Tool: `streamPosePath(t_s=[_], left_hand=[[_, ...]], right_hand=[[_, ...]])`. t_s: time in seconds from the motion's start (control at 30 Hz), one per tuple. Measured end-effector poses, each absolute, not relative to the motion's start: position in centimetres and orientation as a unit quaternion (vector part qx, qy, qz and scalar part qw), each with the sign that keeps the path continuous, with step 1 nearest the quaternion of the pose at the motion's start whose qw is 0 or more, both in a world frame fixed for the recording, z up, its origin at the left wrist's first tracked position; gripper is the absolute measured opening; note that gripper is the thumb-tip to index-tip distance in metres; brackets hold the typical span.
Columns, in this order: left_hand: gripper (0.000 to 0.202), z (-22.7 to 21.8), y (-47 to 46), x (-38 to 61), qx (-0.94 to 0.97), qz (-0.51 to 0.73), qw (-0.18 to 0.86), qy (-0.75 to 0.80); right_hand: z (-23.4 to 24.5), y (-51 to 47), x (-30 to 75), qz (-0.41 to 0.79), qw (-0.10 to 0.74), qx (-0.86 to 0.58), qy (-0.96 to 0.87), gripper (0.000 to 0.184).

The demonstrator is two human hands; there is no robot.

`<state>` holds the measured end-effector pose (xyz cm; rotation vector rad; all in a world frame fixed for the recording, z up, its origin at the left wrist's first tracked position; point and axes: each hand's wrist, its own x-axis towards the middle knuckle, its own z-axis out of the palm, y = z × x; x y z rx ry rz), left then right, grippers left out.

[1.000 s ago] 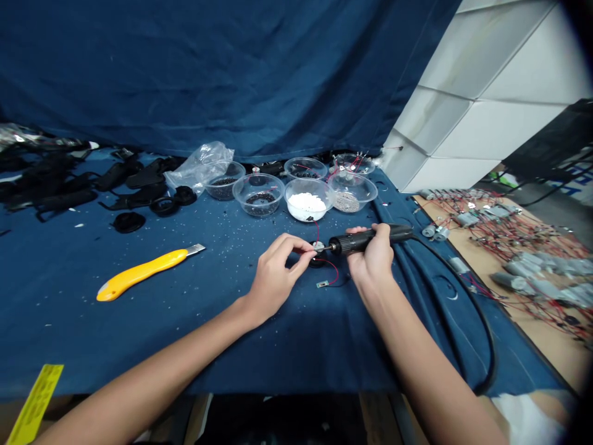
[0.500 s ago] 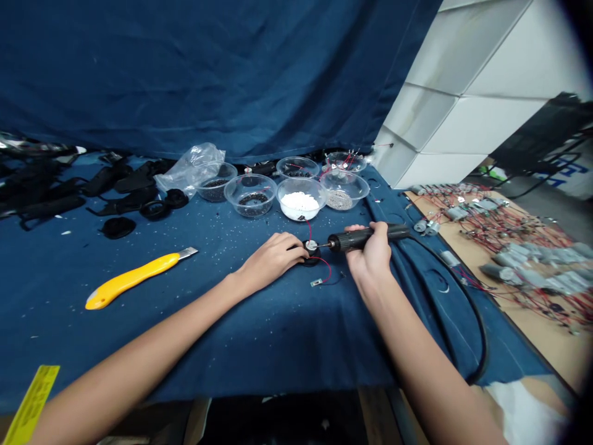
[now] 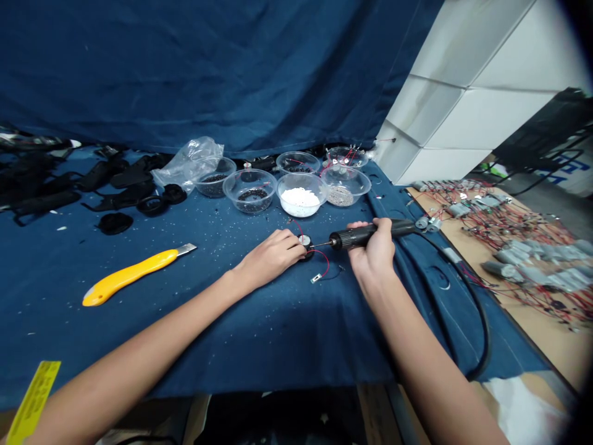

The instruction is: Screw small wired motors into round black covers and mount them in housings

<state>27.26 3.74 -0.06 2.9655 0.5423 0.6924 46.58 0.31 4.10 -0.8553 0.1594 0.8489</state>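
Observation:
My left hand (image 3: 273, 256) pinches a small round black part with a silver metal disc (image 3: 304, 241) on top, resting on the blue cloth (image 3: 194, 346). My right hand (image 3: 373, 250) grips a black soldering iron (image 3: 365, 234), whose thin tip reaches the edge of the disc. Its black cord (image 3: 477, 321) curves down the cloth to the right. Thin red wires (image 3: 324, 262) run from the round part to a small metal tab (image 3: 316, 278) lying on the cloth just below my hands.
Transparent bowls of small parts stand beyond my hands, one holding white granules (image 3: 300, 202). A yellow utility knife (image 3: 132, 277) lies to the left. Black moulded pieces (image 3: 111, 179) and a plastic bag (image 3: 188, 164) lie farther back. To the right, a cardboard sheet (image 3: 528, 296) carries several wired motors.
My left hand has dropped from a raised pinch to lie lower over the round part. The soldering iron stays at the disc, and the whole view has shifted slightly.

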Motion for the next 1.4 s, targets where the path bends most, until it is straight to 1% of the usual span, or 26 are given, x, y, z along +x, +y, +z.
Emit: streamPosePath(t_s=[0.17,0.37,0.5,0.67,0.8,0.97,1.23,1.4], left_hand=[[0.022,-0.1,3.6,27.0,0.956,0.211,0.055,0.196],[0.02,-1.2,3.6,27.7,0.932,0.23,0.163,0.229],[0.017,-1.2,3.8,27.9,0.926,0.223,0.198,0.23],[0.016,-0.8,3.7,26.9,0.928,0.212,0.24,0.191],[0.015,-0.9,3.4,26.5,0.93,0.218,0.23,0.183],[0.013,-1.1,3.2,26.8,0.933,0.227,0.214,0.177],[0.013,-1.1,3.4,26.8,0.932,0.231,0.217,0.174],[0.011,-1.1,3.4,26.9,0.929,0.236,0.223,0.175]], right_hand=[[4.1,0.3,46.7,0.391,0.823,-0.407,0.065,0.014],[4.2,0.2,46.6,0.369,0.831,-0.416,0.035,0.014],[4.6,-0.1,46.4,0.324,0.849,-0.417,-0.026,0.011],[5.2,-0.7,45.9,0.246,0.865,-0.424,-0.11,0.008],[5.2,-0.8,45.0,0.194,0.867,-0.421,-0.181,0.007],[4.5,-0.6,44.0,0.183,0.858,-0.417,-0.236,0.011],[3.6,-0.1,43.8,0.162,0.852,-0.429,-0.252,0.012],[3.5,0.0,43.7,0.169,0.849,-0.434,-0.249,0.011]])
